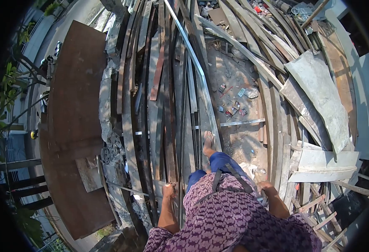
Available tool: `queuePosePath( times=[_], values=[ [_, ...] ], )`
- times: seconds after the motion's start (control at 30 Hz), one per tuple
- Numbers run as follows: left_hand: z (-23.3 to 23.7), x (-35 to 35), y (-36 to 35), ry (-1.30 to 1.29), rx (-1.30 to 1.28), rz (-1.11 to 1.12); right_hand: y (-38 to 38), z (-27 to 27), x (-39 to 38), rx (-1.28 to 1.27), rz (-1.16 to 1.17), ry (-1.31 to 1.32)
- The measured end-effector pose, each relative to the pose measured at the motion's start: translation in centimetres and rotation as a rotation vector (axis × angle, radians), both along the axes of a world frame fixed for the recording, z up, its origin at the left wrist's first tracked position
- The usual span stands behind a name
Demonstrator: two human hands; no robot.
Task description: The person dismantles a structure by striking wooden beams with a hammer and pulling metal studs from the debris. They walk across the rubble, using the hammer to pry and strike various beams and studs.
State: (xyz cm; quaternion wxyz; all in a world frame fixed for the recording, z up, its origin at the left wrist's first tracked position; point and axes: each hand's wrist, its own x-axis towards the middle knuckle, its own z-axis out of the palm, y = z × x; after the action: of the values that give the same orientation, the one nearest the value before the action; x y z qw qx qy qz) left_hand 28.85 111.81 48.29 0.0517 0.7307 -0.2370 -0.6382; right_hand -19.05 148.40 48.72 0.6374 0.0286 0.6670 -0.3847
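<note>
My left hand [169, 190] is closed, low over long dark wooden planks [171, 155]; what it grips, if anything, is too small to make out. On the other side of my body, my right hand [265, 186] has its fingers curled beside my shirt, and its contents are hidden. Near it lie a small pale metal piece [259, 171] and a whitish scrap [247, 169]. A bare foot [208, 140] rests by a long shiny metal bar [201, 75], which runs away from me along the planks.
Brown sheets [77, 84] lie left, beside a broken concrete wall edge [106, 96]. Small litter [236, 107] is scattered on the dusty floor, crossed by a thin metal strip [243, 122]. More boards [272, 122] and grey sheets [318, 92] are piled right.
</note>
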Motion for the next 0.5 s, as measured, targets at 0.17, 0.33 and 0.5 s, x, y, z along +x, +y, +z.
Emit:
queuePosePath(
  times=[0.17, 0.33, 0.5],
  values=[
    [3.6, -3.1, -5.3, -0.075, 0.001, 0.003, -13.9, 1.0, -3.4, 0.436, -0.212, -0.062],
    [3.8, -7.4, -11.7, -0.143, -0.123, -0.268, -24.4, 2.6, -6.4, 0.310, -0.164, 0.026],
    [4.5, -14.3, -17.8, -0.100, -0.154, -0.351, -33.1, 6.2, -7.6, 0.166, -0.215, 0.029]
  ],
)
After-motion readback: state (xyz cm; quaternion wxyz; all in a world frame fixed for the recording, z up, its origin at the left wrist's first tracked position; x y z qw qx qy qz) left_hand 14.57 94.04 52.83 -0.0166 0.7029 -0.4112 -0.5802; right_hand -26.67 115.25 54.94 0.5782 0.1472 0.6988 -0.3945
